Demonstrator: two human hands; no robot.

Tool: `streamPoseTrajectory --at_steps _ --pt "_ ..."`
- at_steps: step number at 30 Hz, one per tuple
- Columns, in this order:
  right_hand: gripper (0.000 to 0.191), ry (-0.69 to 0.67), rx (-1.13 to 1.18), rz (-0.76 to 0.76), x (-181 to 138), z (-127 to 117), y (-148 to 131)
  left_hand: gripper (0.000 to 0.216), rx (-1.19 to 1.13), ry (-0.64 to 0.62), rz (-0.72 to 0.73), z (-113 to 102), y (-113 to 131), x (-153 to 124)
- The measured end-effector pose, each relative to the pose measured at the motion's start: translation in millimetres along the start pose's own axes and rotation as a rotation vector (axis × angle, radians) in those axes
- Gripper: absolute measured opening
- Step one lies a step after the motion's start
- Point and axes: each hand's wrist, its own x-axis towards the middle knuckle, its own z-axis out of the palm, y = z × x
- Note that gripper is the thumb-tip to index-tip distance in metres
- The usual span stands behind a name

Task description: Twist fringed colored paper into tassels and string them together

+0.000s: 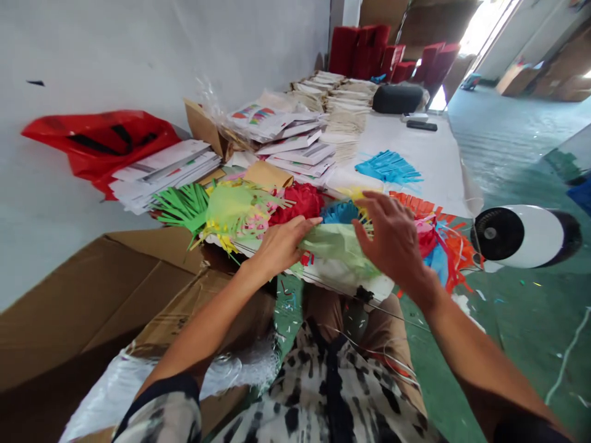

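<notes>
The left hand [286,243] lies with its fingers close together, fingertips on the upper left part of a pale green, thin, tissue-like sheet [339,246]; whether the hidden thumb pinches it, I cannot tell. The right hand [390,237] is moderately open, thumb apart from the fingers, over the sheet's right end. The sheet lies between the hands at the near edge of a white-covered table [438,157], probably so that both ends are within easy reach. Just beyond it sit blue fringed paper [339,212] and crumpled dark red paper [305,200]. Green fringed paper [184,206] lies left and orange fringed paper [457,252] right, seemingly pushed aside to leave the middle for handling.
</notes>
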Motion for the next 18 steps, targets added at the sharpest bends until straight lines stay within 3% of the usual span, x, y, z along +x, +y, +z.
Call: streamPoseTrajectory --at_steps 2,4,5,9,13,16,18 --pt "0.044 -0.065 0.035 -0.152 -34 20 -15 0.078 0.006 -0.071 -0.054 23 -3 -6" --pt "0.063 -0.175 0.036 -0.208 -65 47 -21 0.076 -0.009 -0.115 -0.085 43 -5 -13" --pt "0.063 -0.175 0.01 -0.193 -78 61 -20 0.077 -0.014 -0.131 -0.095 51 -6 -17" --pt "0.031 -0.1 -0.105 -0.199 -102 100 1 0.082 0.06 -0.142 -0.07 59 -9 -30" --pt "0.023 -0.059 -0.194 -0.27 -100 97 11 0.09 0.126 0.008 0.14 64 5 -43" --pt "0.016 -0.146 -0.241 -0.28 -102 81 5 0.06 0.041 0.042 0.283 86 22 -54" --pt "0.012 -0.225 -0.25 -0.28 -106 70 3 0.042 -0.018 0.07 0.278 102 30 -62"
